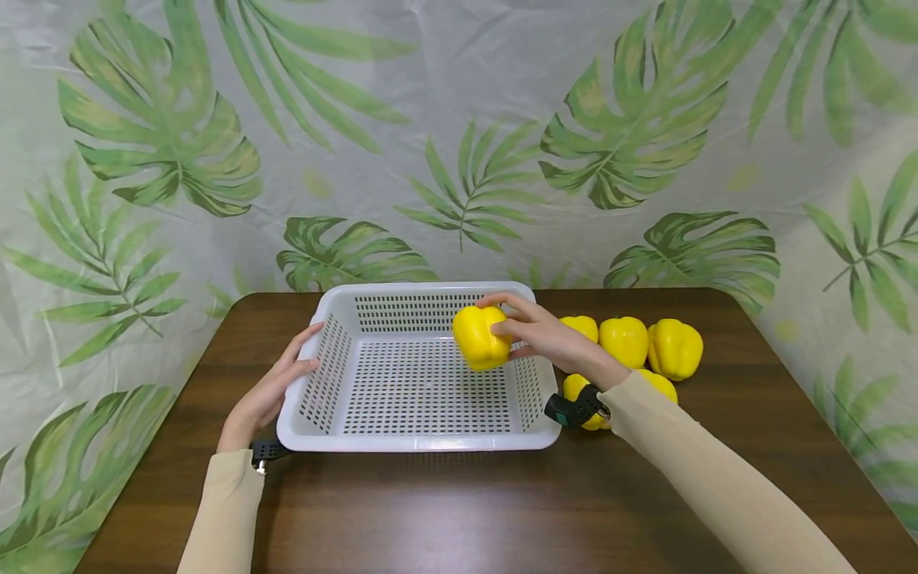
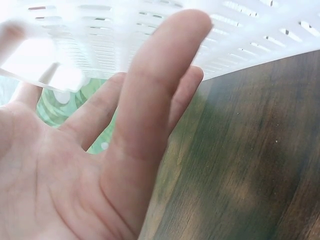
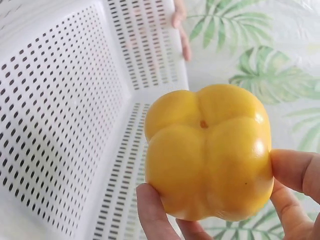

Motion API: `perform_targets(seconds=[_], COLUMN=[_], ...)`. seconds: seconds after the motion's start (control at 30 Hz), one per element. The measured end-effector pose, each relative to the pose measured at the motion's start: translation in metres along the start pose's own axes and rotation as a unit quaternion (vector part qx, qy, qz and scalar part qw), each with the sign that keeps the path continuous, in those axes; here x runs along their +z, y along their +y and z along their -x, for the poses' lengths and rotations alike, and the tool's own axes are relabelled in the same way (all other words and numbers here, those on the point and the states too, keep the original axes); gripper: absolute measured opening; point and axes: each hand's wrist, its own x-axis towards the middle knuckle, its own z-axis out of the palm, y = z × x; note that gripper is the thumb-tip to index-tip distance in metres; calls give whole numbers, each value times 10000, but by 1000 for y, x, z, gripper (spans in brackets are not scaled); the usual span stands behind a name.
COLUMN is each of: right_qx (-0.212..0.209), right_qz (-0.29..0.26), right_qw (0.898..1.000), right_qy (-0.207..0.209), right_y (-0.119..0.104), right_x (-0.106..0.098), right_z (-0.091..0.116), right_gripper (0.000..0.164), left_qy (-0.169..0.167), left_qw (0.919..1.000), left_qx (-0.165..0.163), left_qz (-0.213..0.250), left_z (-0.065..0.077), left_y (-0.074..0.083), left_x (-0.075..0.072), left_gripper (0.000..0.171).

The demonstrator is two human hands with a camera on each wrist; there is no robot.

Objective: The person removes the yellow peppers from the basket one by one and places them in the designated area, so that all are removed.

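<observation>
My right hand holds a yellow bell pepper above the right part of a white perforated plastic basket. In the right wrist view, the fingers and thumb grip the bell pepper around its sides, with its lobed underside facing the camera. At the basket's left end my left hand rests against the rim, fingertips on its edge. The left wrist view shows that hand with fairly straight fingers beside the slotted outer wall. No pepper lies on the visible basket floor.
Several more yellow bell peppers sit on the dark wooden table right of the basket, some partly hidden by my right forearm. A leaf-patterned cloth hangs behind the table's far edge.
</observation>
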Motion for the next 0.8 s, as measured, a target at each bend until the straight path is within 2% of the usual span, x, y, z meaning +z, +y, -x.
perform_targets(seconds=[0.37,0.8], right_qx=[-168,-180], right_qz=[-270,-220], right_qw=[9994,9980], right_qy=[144,565], right_y=[4,14], right_x=[-22,-44], right_z=[27,55], right_gripper=[45,49], left_qy=[0,-4], left_qw=[10000,10000], left_qx=[-33,-55], left_qz=[22,8], left_z=[0,0], left_y=[-1,-1], left_x=[0,-1], left_gripper=[60,60])
